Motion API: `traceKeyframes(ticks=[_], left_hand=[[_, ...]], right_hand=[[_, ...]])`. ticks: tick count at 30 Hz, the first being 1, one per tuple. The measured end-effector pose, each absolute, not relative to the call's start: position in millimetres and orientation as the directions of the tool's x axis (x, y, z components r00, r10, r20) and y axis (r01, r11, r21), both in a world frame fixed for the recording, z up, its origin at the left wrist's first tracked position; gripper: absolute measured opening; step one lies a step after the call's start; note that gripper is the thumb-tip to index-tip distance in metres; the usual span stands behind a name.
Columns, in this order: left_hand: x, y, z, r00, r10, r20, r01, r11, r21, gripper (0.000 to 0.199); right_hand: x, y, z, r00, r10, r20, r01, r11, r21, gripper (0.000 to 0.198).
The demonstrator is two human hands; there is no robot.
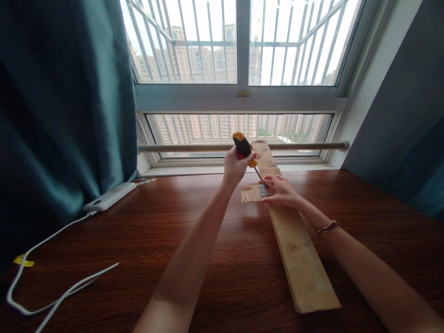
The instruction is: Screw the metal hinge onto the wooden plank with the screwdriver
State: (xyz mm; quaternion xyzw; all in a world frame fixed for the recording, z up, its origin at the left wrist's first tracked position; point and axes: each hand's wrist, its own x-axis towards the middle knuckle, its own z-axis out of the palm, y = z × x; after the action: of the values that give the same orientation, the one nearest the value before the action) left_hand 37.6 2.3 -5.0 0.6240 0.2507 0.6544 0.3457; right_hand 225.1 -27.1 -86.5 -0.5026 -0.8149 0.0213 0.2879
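My left hand (236, 167) is closed around the black and yellow handle of a screwdriver (242, 144). The screwdriver slants down to the right, with its tip at a small metal hinge (262, 190). My right hand (283, 191) pinches around the hinge, thumb at the near side and fingers at the far side. Under the hinge, a short piece of wood (249, 194) meets a long wooden board (300, 254) at its left side. My right fingers partly hide the hinge and the joint between the wood pieces.
The brown wooden tabletop (138, 245) reaches to a barred window (194, 60). A metal rail (187, 148) crosses in front of the window. On the left lie a white power bank (111, 196) and a white cable (65, 227), beside a dark teal curtain (86, 92).
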Motion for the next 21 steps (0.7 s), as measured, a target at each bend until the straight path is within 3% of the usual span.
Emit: traceKeyframes(ticks=[4, 21], left_hand=[[38.0, 1.8, -5.2, 0.004, 0.745, 0.668, -0.082, -0.665, 0.742, 0.027], [28.4, 12.1, -4.6, 0.028, 0.786, 0.617, -0.132, -0.609, 0.782, 0.029]], right_hand=[[224.9, -28.2, -85.5, -0.326, 0.835, 0.443, 0.807, 0.490, -0.329, 0.069], [225.2, -27.9, -86.9, -0.329, 0.832, 0.447, 0.804, 0.495, -0.329, 0.064]])
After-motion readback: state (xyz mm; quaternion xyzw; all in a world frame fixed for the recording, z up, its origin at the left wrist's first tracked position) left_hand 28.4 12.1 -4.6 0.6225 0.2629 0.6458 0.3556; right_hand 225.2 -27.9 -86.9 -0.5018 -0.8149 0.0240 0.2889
